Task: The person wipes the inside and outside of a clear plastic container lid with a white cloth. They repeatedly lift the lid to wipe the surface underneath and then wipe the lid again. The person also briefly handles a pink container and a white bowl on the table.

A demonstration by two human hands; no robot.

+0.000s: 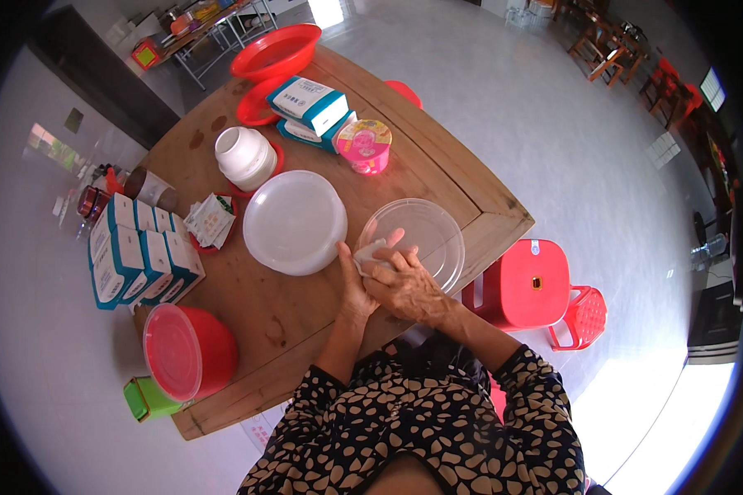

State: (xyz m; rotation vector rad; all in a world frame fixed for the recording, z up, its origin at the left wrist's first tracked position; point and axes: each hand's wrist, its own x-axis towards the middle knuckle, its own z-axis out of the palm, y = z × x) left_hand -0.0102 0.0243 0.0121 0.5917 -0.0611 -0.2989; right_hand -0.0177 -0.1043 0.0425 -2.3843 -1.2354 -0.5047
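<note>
Head view: the person is bringing both hands together in front of the body, just over the near edge of the wooden desk [256, 309]. A white crumpled tissue [371, 253] is sitting between the palms. The right hand [409, 289] is lying across the left, its fingers curling over and grasping the tissue. The left hand [356, 289] is pointing up and forward beneath it, thumb standing clear; its fingers are largely hiding behind the right hand and the tissue, so I cannot tell whether they are grasping too.

A clear round lid [446, 235] is lying directly beyond the right hand, close to the desk's right edge. Left of it, a white round lid [295, 221] is resting near the left thumb. Farther off, white stacked bowls [246, 157] are standing upright, and a pink cup [365, 153] is standing beside two white-and-teal boxes [309, 103]. A red basin [276, 51] is occupying the far corner. On the left side, more boxes of that kind are forming a group, with a red dish of small packets [210, 221] lying alongside. A red tub [215, 351] is standing near the left corner, its clear cover facing outward.
</note>
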